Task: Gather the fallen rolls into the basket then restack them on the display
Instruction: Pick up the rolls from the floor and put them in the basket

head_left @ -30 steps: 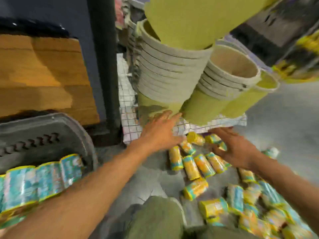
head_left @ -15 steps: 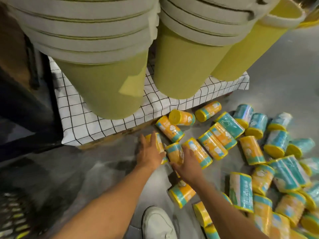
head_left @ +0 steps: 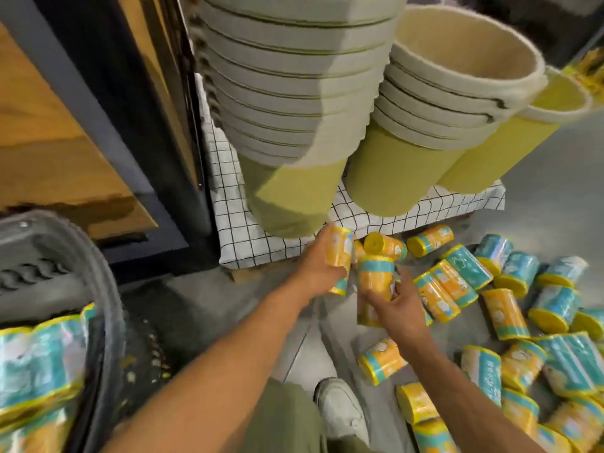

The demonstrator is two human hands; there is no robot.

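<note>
Rolls [head_left: 503, 308] lie scattered on the floor [head_left: 202, 308], orange and teal ones mixed. Most are on their sides, many touch their neighbours, and the heap runs from the middle of the view to the right edge.

At the near-left end of the heap, the left hand [head_left: 318, 268] grips an orange roll [head_left: 340, 259] with its fingers curled round the wrapper. The roll is held roughly upright, just in front of the display's edge. Just beside it, the right hand [head_left: 397, 307] holds a second roll [head_left: 375, 277], also orange with a teal band, and its fingers wrap it from below. This one is close to upright as well. Another wrapper shows under that palm, but I cannot tell whether the hand holds it too. The two held rolls sit close together, almost touching.

A dark basket [head_left: 108, 289] is at the lower left, well apart from both hands. It already holds wrapped rolls, blurred in teal and yellow.

Behind the hands, the display [head_left: 258, 246] is a low stand under a checked cloth. Green tubs [head_left: 395, 181] with pale rims stand nested in tall stacks on it.

A white shoe [head_left: 340, 410] rests on the floor between the forearms, near the bottom of the view.
</note>
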